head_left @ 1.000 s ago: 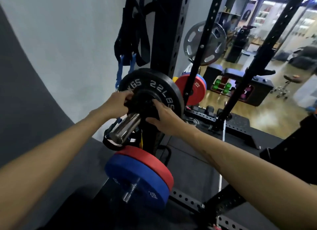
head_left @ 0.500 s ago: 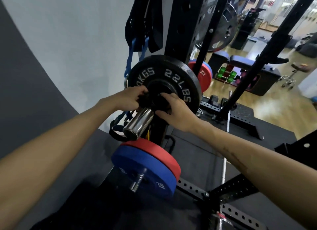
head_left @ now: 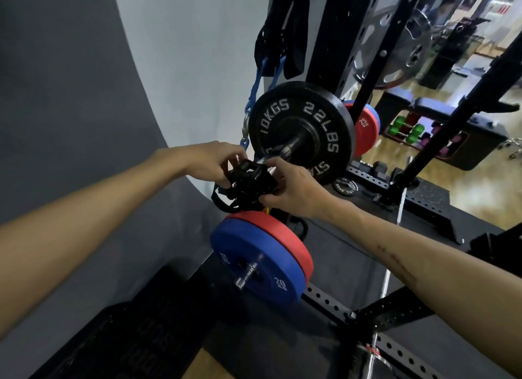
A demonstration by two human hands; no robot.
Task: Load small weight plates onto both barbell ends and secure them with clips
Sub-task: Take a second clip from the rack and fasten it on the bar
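— Where is the black plate (head_left: 303, 131), and which way does it face?
— It sits on the barbell sleeve (head_left: 285, 151), flat face toward the camera. The sleeve's long axis runs from the plate's hub down and left, toward the hands. The raised white lettering reads "10KGS" and "22LBS"; the letters along the lower rim are partly hidden.
— And the hands?
— Both are just below-left of the plate. The left hand (head_left: 213, 164) and right hand (head_left: 293, 185) each pinch a side of a black clip (head_left: 248, 182), fingers curled closed on it, at the sleeve's outer end. Whether the clip is on the sleeve I cannot tell.
— Other writing?
— Below the black plate, a blue plate (head_left: 254, 268) marked "20 KG" lies against a red plate (head_left: 282, 237). Behind the black plate, a second red plate (head_left: 364, 131) reads "25 KG".
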